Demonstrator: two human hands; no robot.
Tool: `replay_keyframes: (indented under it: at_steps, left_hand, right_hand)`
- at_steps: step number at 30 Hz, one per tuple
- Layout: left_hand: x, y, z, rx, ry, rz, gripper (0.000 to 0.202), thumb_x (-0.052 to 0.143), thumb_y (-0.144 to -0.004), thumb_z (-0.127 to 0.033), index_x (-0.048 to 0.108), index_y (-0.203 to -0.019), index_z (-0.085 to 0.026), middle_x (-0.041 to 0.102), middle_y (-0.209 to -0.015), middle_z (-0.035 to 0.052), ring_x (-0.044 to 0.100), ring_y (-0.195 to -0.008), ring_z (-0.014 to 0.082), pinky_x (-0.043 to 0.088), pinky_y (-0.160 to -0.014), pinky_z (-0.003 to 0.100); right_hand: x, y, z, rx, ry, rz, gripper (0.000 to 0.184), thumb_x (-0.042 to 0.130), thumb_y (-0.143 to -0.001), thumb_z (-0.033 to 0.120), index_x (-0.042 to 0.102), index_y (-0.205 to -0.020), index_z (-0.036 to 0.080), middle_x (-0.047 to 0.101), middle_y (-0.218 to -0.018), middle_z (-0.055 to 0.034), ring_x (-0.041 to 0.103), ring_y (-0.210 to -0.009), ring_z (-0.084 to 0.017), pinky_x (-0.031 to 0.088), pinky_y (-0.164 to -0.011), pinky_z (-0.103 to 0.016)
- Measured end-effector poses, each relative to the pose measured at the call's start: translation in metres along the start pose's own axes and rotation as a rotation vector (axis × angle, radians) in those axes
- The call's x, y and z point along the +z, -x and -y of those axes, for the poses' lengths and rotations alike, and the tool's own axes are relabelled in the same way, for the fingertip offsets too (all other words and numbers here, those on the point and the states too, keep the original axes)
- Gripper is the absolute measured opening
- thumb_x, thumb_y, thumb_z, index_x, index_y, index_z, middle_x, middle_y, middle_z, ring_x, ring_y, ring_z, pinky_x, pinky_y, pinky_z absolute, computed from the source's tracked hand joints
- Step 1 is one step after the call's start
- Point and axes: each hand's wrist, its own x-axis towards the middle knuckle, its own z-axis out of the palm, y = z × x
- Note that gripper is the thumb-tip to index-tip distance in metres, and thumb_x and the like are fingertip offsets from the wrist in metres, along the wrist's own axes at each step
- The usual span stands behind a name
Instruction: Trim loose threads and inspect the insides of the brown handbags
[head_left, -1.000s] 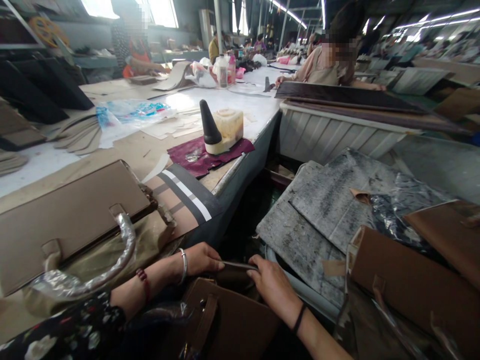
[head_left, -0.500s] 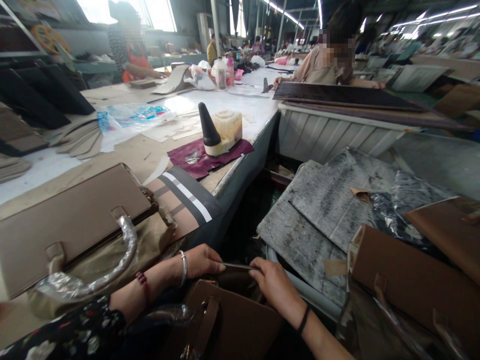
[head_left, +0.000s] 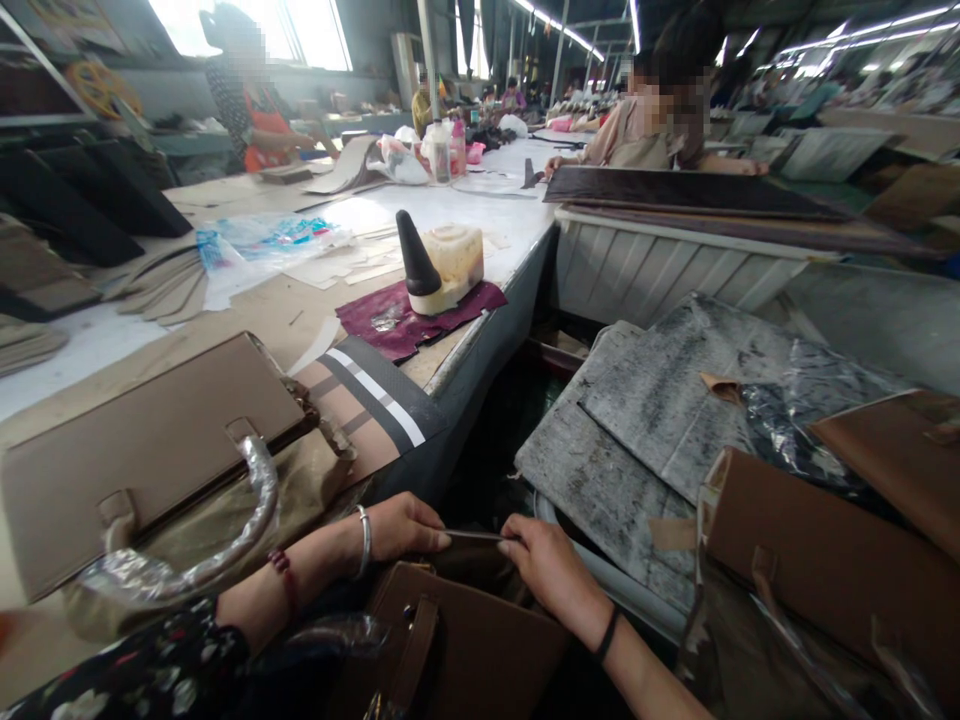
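A dark brown leather handbag [head_left: 465,650] lies in my lap at the bottom of the view. My left hand [head_left: 401,527] and my right hand [head_left: 551,575] both pinch the top edge of the bag's open mouth [head_left: 474,538], one at each end, fingers closed on the thin rim. A silver bangle and a red bead bracelet are on my left wrist. A black band is on my right wrist. A taupe handbag [head_left: 150,450] with a plastic-wrapped handle [head_left: 225,540] rests on the table edge just left of my left arm.
On the table [head_left: 90,340] stand a black cone and a pale block on a maroon leather scrap [head_left: 416,320]. Grey boards [head_left: 652,420] and brown handbags [head_left: 832,560] are stacked to the right. Other people work at the far benches.
My hands stay pinched on the bag's rim. The view has dipped slightly, so the table and bags sit a little lower in frame.
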Motion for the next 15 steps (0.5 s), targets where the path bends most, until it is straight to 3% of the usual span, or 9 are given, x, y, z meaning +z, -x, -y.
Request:
replay_keyframes:
  at_steps: [7,11,15]
  left_hand:
    - [-0.003,0.013,-0.004,-0.012,0.086,0.063,0.038,0.071,-0.049,-0.043,0.067,-0.069,-0.011,0.059,-0.053,0.0004,0.046,-0.045,0.0088,0.035,-0.046,0.021]
    - [-0.003,0.02,-0.004,0.007,0.144,0.159,0.048,0.07,-0.049,-0.037,0.066,-0.092,-0.015,0.065,-0.07,0.0027,0.053,-0.055,0.0117,0.039,-0.051,0.021]
    - [-0.002,0.024,-0.014,0.009,-0.008,0.216,0.044,0.065,-0.05,-0.033,0.067,-0.091,-0.016,0.066,-0.072,0.0013,0.053,-0.056,0.0127,0.04,-0.053,0.021]
  right_hand:
    - [-0.004,0.004,0.004,-0.031,0.023,0.007,0.008,0.051,-0.076,0.022,0.058,-0.072,0.02,0.06,-0.068,0.0006,0.054,-0.067,-0.012,0.032,-0.06,-0.021]
    - [-0.007,0.009,0.008,-0.063,0.024,-0.009,0.008,0.051,-0.077,0.021,0.058,-0.073,0.021,0.06,-0.072,0.0005,0.054,-0.069,-0.012,0.032,-0.062,-0.021]
    - [-0.01,0.015,0.014,-0.082,0.044,-0.016,0.008,0.051,-0.077,0.02,0.058,-0.073,0.021,0.06,-0.073,0.0002,0.054,-0.071,-0.013,0.033,-0.063,-0.022]
